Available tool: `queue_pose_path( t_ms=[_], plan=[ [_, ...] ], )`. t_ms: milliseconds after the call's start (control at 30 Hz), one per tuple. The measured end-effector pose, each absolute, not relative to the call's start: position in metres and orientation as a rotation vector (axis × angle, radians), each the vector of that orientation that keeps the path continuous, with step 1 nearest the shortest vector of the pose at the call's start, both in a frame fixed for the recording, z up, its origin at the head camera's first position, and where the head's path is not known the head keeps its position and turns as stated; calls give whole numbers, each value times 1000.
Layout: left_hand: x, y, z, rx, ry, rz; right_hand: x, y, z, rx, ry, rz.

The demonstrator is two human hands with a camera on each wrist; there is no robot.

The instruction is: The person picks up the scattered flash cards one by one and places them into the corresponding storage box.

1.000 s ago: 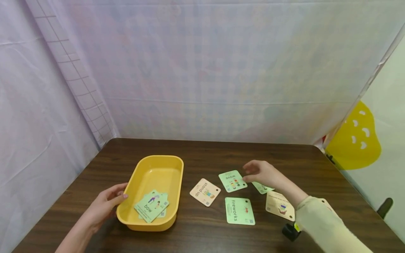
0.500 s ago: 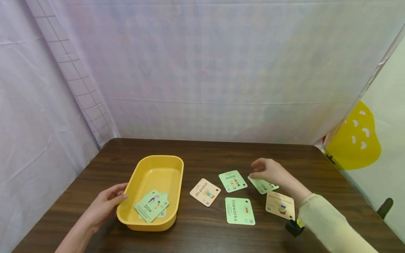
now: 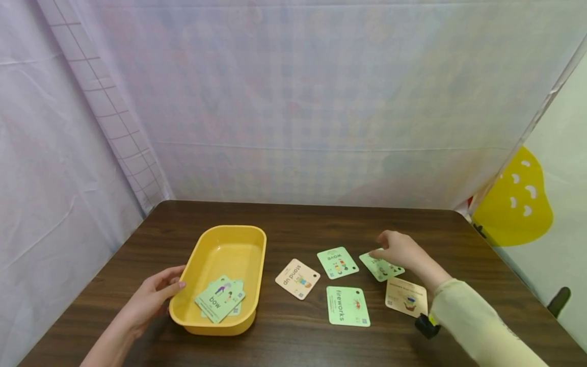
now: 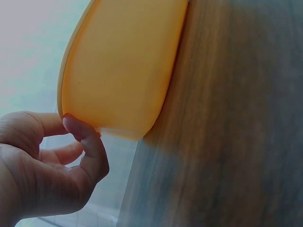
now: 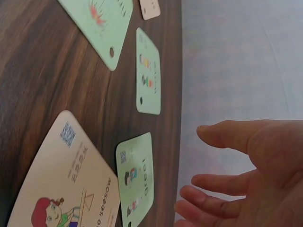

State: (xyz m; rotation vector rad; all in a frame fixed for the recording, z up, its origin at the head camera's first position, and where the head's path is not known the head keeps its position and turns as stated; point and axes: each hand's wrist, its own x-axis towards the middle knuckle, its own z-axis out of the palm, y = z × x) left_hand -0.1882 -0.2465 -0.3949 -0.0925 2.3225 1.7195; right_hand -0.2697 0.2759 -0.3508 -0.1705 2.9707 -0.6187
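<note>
My left hand (image 3: 149, 298) holds the near left rim of a yellow tray (image 3: 229, 260), thumb and fingers on either side of the edge. Several green cards lie in the tray's near end, a "bow" card (image 3: 220, 302) on top. Over the green "greet" card (image 3: 381, 270) hovers my right hand (image 3: 401, 252). In the right wrist view its thumb and fingers are apart with nothing between them, and the "greet" card (image 5: 135, 179) lies flat below. A cream seesaw card (image 3: 405, 295) lies right beside it, nearer to me.
A cream "stand up" card (image 3: 298, 279), a green "wave" card (image 3: 338, 263) and a green "fireworks" card (image 3: 348, 306) lie on the dark wood table (image 3: 293, 224). White curtains (image 3: 293, 102) hang behind it. A black wrist device (image 3: 427, 326) hangs by the right sleeve.
My right hand has moved right, from beside the "wave" card to above the "greet" card, uncovering more of that card. The left hand and tray have stayed put.
</note>
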Motion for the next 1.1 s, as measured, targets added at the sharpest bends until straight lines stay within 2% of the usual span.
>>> queue_pose_path(
  t_ms=[500,1100],
  plan=[
    [-188,-246,-395,-91,2335,1717,-273,282,-358,-27,2966,-337],
    [-187,-246,-395,-83,2330,1719,-279,286,-371,54,2925,-296]
  ],
)
